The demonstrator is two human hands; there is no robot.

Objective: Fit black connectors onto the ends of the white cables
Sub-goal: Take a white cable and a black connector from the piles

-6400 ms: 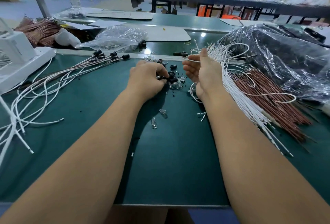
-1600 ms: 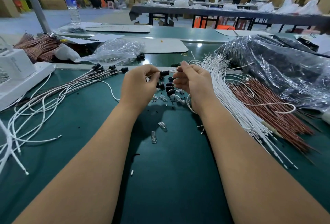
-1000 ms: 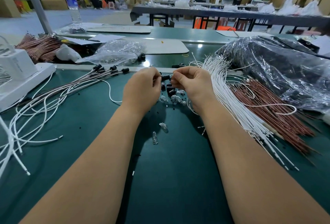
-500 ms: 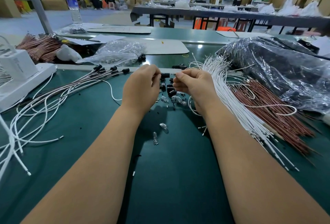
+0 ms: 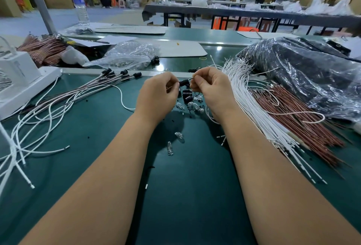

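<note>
My left hand [image 5: 158, 96] pinches a black connector [image 5: 184, 82] above the green table. My right hand [image 5: 212, 90] pinches the metal tip of a white cable right at the connector's open end; the cable loops down under that hand. Loose black connectors [image 5: 187, 94] and small glass bulbs [image 5: 195, 106] lie just below the hands. A thick bundle of white cables [image 5: 252, 106] fans out at the right. Finished cables with black connectors [image 5: 115, 73] lie at the left.
Reddish-brown wires [image 5: 297, 119] and a dark plastic bag [image 5: 304, 72] fill the right side. A white device [image 5: 21, 80] stands at the left edge, a clear bag [image 5: 127, 55] behind. Two glass bulbs [image 5: 173, 141] lie between my forearms.
Both hands have stayed together over the connector pile. My right hand has brought the cable tip against the connector held in my left hand.
</note>
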